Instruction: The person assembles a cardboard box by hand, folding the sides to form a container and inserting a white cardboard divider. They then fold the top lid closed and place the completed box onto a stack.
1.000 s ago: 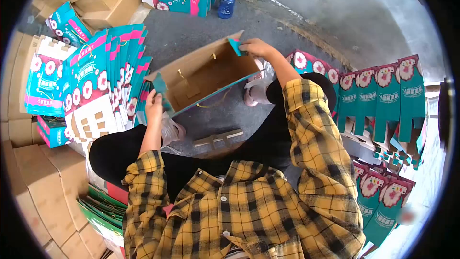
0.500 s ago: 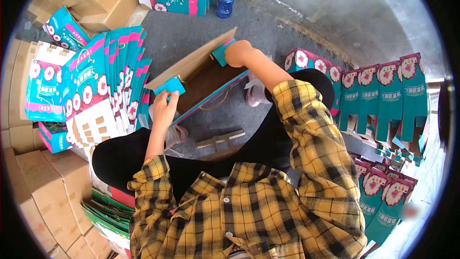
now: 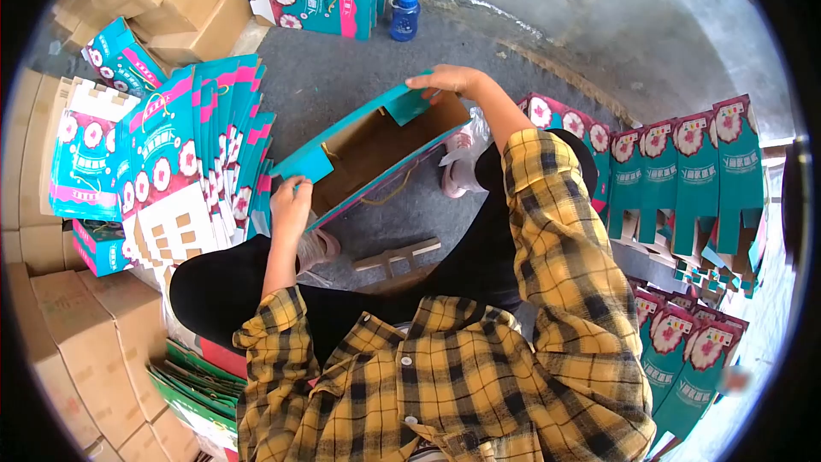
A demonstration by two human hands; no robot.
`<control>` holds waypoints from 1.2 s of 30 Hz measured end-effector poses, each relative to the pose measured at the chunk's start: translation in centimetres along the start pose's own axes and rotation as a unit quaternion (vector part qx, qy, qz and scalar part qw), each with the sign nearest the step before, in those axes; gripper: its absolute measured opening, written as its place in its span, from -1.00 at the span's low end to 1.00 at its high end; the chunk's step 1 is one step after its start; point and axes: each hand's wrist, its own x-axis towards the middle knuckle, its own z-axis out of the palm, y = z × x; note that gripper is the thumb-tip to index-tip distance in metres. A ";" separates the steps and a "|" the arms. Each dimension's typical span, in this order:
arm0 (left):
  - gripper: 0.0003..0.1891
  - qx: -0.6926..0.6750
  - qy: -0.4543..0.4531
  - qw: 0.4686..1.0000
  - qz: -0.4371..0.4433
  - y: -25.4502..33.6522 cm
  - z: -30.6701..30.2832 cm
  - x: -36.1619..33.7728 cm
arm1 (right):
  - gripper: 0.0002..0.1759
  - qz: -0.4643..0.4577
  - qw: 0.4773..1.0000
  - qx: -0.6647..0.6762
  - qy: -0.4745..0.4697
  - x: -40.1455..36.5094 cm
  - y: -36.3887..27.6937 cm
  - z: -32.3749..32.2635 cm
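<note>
An open teal cardboard gift box (image 3: 363,167) stands between my knees, its brown inside facing up and a cord handle (image 3: 389,192) hanging on its near side. At the box's left end my left hand (image 3: 291,204) pinches the edge by a small teal flap (image 3: 315,164). My right hand (image 3: 449,84) grips the far right corner, fingers bent over the top edge above another teal flap (image 3: 406,108). The long far panel's teal top edge is folded inward.
Flat printed cartons (image 3: 184,133) lean in a fanned stack on the left, near brown boxes (image 3: 94,351). A blue bottle (image 3: 404,15) stands by the wall. Rows of teal cartons (image 3: 676,171) stand on the right. A cardboard cut-out (image 3: 398,258) lies on the floor near me.
The box's far panel now shows a teal folded top edge instead of bare brown board. My right hand has opened from a fist and moved slightly right; my left hand slid down a little.
</note>
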 end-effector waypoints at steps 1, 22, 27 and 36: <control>-0.57 0.030 0.018 0.999 0.006 -0.3 -0.5 -0.2 | 0.04 0.002 1.000 0.002 -0.001 0.5 0.9 0.1; -0.15 -0.326 0.053 0.943 -0.047 -3.6 1.1 2.5 | -0.07 -0.119 0.792 -0.559 0.217 3.0 -0.3 6.2; -0.05 0.013 0.063 0.998 0.003 -1.8 2.7 0.3 | -0.08 -0.123 0.793 -0.556 0.215 2.7 -0.3 6.4; 0.28 0.069 -0.004 0.997 -0.021 -1.9 2.5 0.1 | -0.02 -0.103 0.800 -0.555 0.204 2.6 -0.4 6.5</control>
